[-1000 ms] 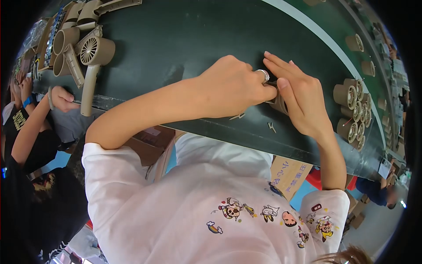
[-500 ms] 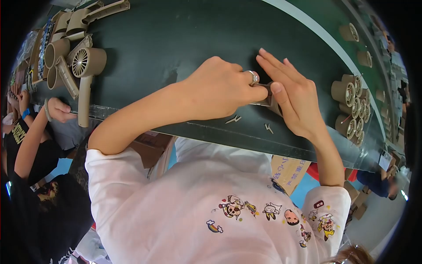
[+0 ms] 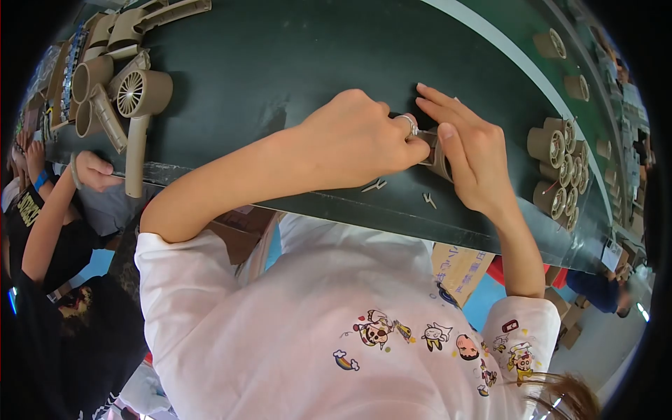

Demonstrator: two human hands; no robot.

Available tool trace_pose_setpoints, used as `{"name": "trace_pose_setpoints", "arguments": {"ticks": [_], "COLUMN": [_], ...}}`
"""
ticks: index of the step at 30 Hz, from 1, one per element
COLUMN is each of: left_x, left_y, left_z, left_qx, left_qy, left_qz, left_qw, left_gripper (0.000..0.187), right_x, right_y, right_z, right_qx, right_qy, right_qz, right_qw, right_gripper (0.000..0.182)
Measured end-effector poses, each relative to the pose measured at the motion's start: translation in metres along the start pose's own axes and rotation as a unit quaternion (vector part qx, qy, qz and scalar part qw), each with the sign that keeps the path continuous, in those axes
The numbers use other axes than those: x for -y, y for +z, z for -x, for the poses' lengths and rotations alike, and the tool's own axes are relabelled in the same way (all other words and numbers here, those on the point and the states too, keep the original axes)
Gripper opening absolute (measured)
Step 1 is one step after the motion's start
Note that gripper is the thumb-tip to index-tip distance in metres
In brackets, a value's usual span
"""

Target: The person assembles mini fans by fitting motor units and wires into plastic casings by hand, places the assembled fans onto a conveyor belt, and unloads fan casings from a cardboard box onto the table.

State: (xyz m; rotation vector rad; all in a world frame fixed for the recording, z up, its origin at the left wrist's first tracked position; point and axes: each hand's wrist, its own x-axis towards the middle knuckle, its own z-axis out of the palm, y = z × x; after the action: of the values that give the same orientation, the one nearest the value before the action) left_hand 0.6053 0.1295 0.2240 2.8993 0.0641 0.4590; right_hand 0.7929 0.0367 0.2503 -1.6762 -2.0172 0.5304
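Observation:
My left hand (image 3: 374,140), with a ring on one finger, is closed in a fist over a beige handheld fan housing (image 3: 439,159). Its fingertips are turned down and hidden, so what they pinch does not show. On the other side, my right hand (image 3: 472,157) lies over the housing's round end, its thumb and palm against it and its fingers stretched forward. Most of the housing is covered by both hands. Small beige clip-like pieces (image 3: 374,185) lie on the dark table (image 3: 280,42) below my left hand, and more small pieces (image 3: 429,201) lie below my right wrist.
Beige fan shells (image 3: 143,94) and handle parts are piled at the left, near a box of parts (image 3: 61,87). Several round fan heads (image 3: 553,164) are grouped at the right. A co-worker's hand (image 3: 94,171) rests at the table edge on the left.
My left hand has shifted slightly to the right, closer to my right thumb. My right hand stays on the housing, almost in place. The loose small pieces have not visibly been touched.

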Motion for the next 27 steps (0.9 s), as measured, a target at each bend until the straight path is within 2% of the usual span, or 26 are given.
{"name": "trace_pose_setpoints", "arguments": {"ticks": [2, 4, 7, 11, 13, 14, 16, 27], "left_x": [0.001, -0.001, 0.000, 0.003, 0.004, 0.004, 0.002, -0.001], "left_y": [-0.004, -0.006, -0.004, 0.000, 0.000, -0.004, -0.010, -0.017], "left_z": [-0.001, -0.002, -0.001, 0.000, -0.001, -0.003, -0.006, -0.006], "left_qx": [0.006, 0.031, 0.003, -0.022, -0.022, -0.023, 0.030, 0.041], "left_qy": [0.006, 0.008, 0.013, 0.030, 0.021, 0.027, 0.033, 0.070], "left_qz": [-0.026, -0.058, -0.057, -0.044, -0.024, -0.029, -0.036, -0.117], "left_qw": [1.000, 0.998, 0.998, 0.998, 0.999, 0.999, 0.998, 0.990], "left_gripper": [0.016, 0.015, 0.016, 0.014, 0.013, 0.013, 0.009, 0.010], "right_x": [0.000, -0.001, -0.005, -0.008, -0.011, -0.011, -0.011, -0.011], "right_y": [0.001, 0.001, 0.000, 0.002, 0.003, 0.004, 0.002, 0.003], "right_z": [-0.002, -0.001, 0.002, 0.002, 0.001, 0.001, 0.000, 0.001], "right_qx": [-0.021, -0.026, -0.009, -0.025, -0.031, -0.036, -0.025, -0.029], "right_qy": [-0.014, -0.009, 0.023, 0.007, -0.007, 0.006, 0.022, 0.054], "right_qz": [0.031, -0.022, -0.082, -0.104, -0.187, -0.189, -0.177, -0.174], "right_qw": [0.999, 0.999, 0.996, 0.994, 0.982, 0.981, 0.984, 0.983], "right_gripper": [0.036, 0.036, 0.037, 0.039, 0.042, 0.044, 0.044, 0.043]}}
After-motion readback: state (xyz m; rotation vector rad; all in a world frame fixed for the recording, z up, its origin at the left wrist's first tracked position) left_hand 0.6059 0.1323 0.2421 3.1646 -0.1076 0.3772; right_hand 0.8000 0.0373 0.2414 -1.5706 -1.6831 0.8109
